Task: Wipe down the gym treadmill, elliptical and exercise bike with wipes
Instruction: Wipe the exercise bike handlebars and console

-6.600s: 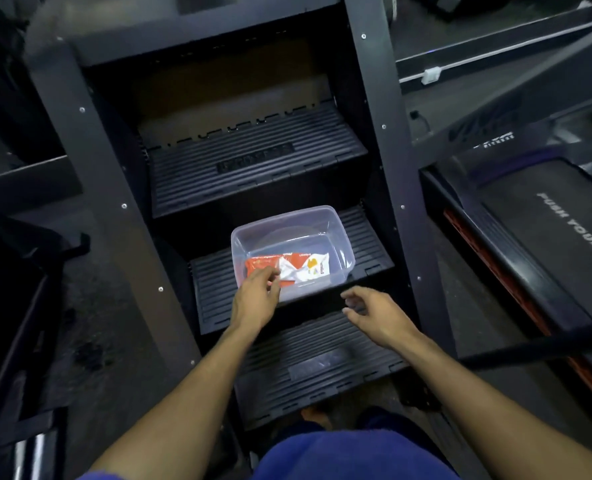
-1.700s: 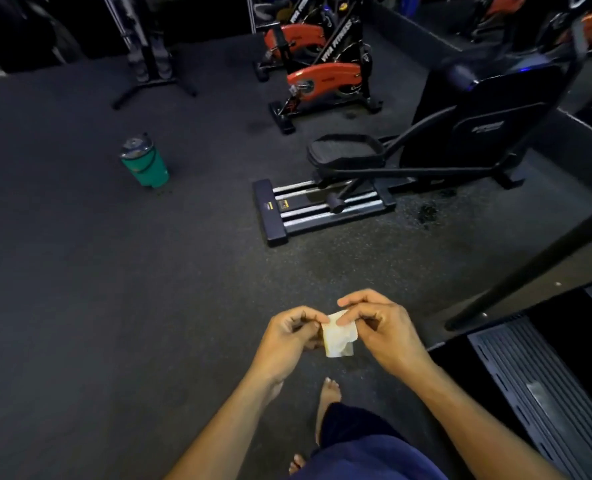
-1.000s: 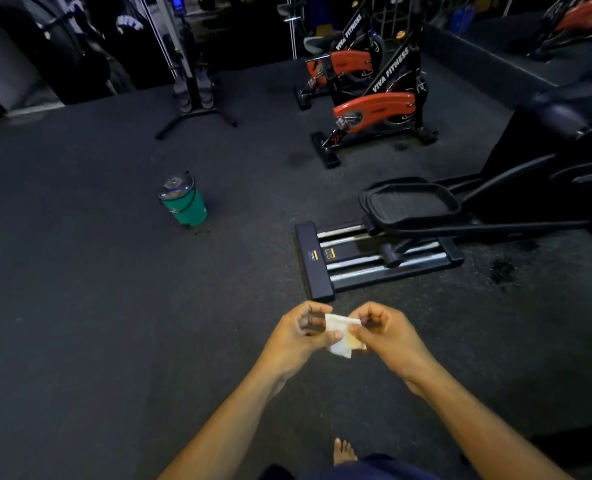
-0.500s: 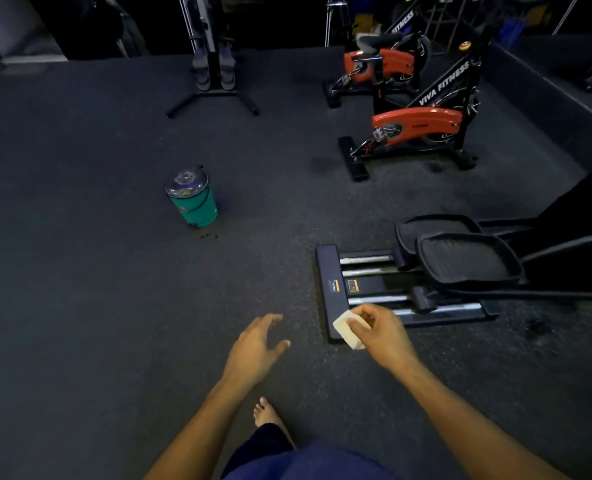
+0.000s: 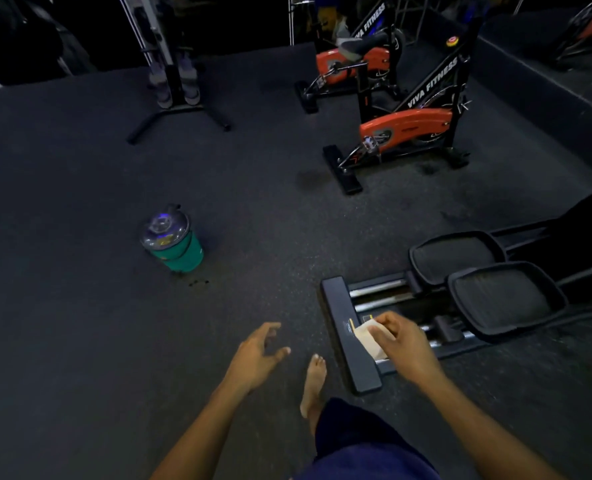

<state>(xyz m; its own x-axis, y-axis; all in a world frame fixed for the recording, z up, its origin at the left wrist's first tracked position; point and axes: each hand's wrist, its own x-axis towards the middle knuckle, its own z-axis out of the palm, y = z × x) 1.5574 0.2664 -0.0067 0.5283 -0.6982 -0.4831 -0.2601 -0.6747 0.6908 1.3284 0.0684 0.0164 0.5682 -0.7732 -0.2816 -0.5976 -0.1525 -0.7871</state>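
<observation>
The black elliptical trainer with two oval foot pedals [image 5: 488, 289] lies low on the dark rubber gym floor [image 5: 80, 306], its rear crossbar directly below the right hand [image 5: 400, 344]. The orange-and-black exercise bike marked VIVA FITNESS [image 5: 405, 129] stands well apart, farther back; no treadmill is in view.

Risks, as judged from this position:
- The bare foot [image 5: 313, 382] lands just beside the crossbar end; a stubbed toe or trip is possible.
- Pressing on a pedal may make it slide along its rails and trap the fingers.
- The small folded white wipe [image 5: 369, 341] is held by one edge only, pinched by the curled right fingers; it may drop onto the floor and pick up grit.

The left hand [image 5: 258, 356] is spread, fingers relaxed, holding nothing.

The green tumbler with clear domed lid [image 5: 173, 242] stands upright on the floor, well apart to the left, with dark drops beside its base. Its contents cannot be determined.
</observation>
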